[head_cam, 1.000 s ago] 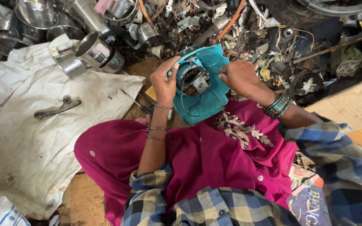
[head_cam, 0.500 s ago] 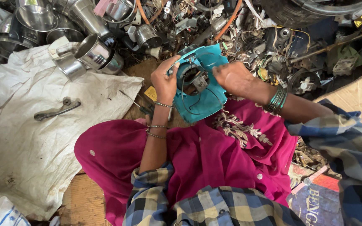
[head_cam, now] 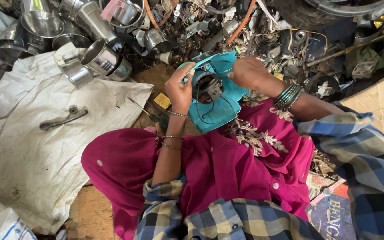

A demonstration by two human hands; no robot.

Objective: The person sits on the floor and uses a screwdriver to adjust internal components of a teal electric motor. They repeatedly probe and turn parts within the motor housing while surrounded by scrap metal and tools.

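The plastic housing (head_cam: 221,95) held between the left hand (head_cam: 181,89) and the right hand (head_cam: 247,73) is bright turquoise, with a dark grey motor part (head_cam: 207,86) and thin black wires (head_cam: 201,116) at its middle. The garment over the lap (head_cam: 227,173) is deep magenta with pale cream embroidery (head_cam: 250,135). The shirt sleeves (head_cam: 356,146) are checked in blue, navy, white and a faded yellow. Bangles (head_cam: 288,96) on the right wrist are teal and dark green. The cloth (head_cam: 36,146) is off-white, stained grey. The wrench (head_cam: 63,119) on it is dull grey. The steel cups (head_cam: 101,58) are shiny silver. An orange cable (head_cam: 244,20) runs through the black scrap.
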